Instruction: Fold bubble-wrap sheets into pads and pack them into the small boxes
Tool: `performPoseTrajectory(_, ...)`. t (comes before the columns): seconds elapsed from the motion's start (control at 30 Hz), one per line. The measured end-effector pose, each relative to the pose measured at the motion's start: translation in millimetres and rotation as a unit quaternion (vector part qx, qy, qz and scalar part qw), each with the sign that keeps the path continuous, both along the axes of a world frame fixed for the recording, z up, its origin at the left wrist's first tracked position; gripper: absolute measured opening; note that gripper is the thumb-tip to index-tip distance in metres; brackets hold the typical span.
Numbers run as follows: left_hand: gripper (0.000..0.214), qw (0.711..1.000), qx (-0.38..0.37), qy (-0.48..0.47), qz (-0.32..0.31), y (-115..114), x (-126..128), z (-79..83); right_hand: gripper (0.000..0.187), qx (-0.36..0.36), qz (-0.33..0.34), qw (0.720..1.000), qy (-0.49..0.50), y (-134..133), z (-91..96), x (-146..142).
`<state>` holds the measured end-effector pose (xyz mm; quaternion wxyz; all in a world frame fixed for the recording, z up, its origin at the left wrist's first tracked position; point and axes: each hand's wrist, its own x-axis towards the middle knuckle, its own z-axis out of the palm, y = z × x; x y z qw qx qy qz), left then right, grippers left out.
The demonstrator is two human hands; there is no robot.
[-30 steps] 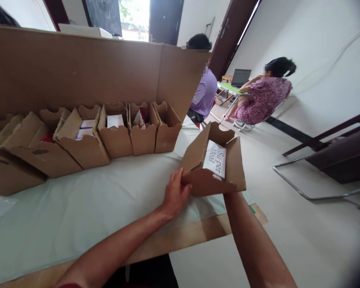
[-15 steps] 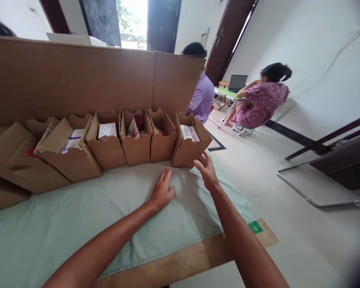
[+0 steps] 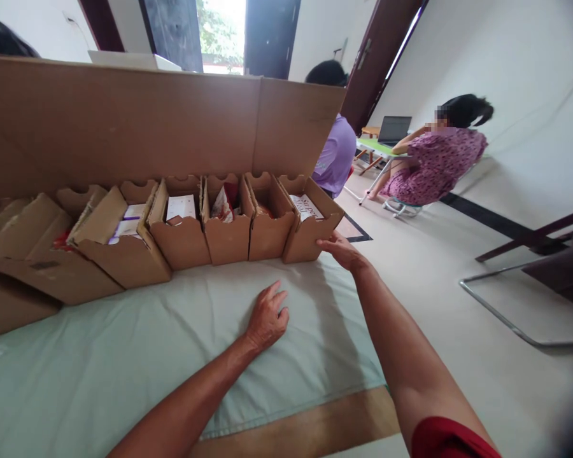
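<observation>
A row of open brown cardboard boxes stands on a pale green cloth point(image 3: 124, 356) over the table. The rightmost box point(image 3: 310, 235) holds a white printed card. My right hand point(image 3: 344, 251) touches that box's right front corner, fingers stretched along it. My left hand point(image 3: 267, 318) rests palm down on the cloth in front of the row, fingers loosely spread, holding nothing. The neighbouring boxes point(image 3: 226, 232) hold white cards and red-and-white packets.
A tall cardboard sheet point(image 3: 124, 127) stands behind the row. Two people sit at the back right, one in purple point(image 3: 337, 156), one in a patterned dress point(image 3: 434, 165) by a laptop point(image 3: 394, 129). A dark bench with a metal frame point(image 3: 530, 280) stands at the right. The table's wooden edge point(image 3: 291, 426) shows.
A second ago both hands held the box with the card off the table's right end. It now stands at the right end of the row; my left hand has dropped to the cloth.
</observation>
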<state>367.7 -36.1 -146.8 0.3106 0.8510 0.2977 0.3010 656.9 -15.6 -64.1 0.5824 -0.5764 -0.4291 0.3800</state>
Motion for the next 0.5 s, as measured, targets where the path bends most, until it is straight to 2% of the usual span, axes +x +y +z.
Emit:
performPoseTrajectory(0.13, 0.042, 1.000, 0.010, -0.002, 0.001, 0.5, -0.2, 0.0, 0.070, 0.008, -0.024, 1.000, -0.007, 2.5, -8.4, -4.2)
performPoseTrajectory(0.3, 0.039, 1.000, 0.008, -0.001, 0.002, 1.2, 1.3, -0.3, 0.061, 0.012, -0.090, 0.992, -0.086, 2.4, -14.3, -11.0)
performPoseTrajectory(0.4, 0.038, 1.000, 0.003, -0.001, -0.002, 0.6, 1.8, 1.4, 0.054, 0.010, -0.130, 0.983, -0.131, 1.7, -11.8, -15.1)
performPoseTrajectory(0.5, 0.037, 1.000, -0.003, -0.002, 0.001, 0.1, 2.1, 3.4, 0.049, 0.023, -0.192, 0.962, -0.194, -6.1, -0.4, -20.9)
